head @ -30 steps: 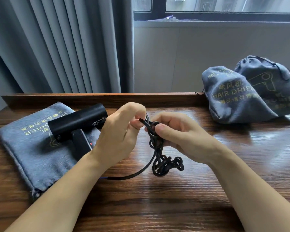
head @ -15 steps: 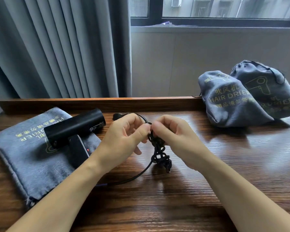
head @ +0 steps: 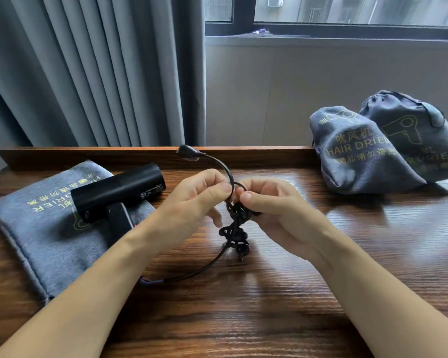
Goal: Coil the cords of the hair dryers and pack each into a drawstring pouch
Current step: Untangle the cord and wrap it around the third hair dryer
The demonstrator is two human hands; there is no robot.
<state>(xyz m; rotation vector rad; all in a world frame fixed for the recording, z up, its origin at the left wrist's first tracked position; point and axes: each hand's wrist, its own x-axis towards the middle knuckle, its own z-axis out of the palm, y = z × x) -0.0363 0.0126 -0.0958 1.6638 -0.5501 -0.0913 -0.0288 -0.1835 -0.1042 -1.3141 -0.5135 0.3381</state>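
Black cord point(head: 235, 223) is pinched by both hands, left point(head: 192, 200) and right point(head: 274, 208).

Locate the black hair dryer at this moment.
In the head view, the black hair dryer lies left of centre on the flat grey pouch on the wooden table, just left of the left hand.

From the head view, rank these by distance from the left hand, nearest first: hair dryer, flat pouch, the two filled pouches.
1. Hair dryer, just left of the left hand.
2. Flat pouch, under the dryer, farther left.
3. Filled pouches, far right, beyond the right hand.
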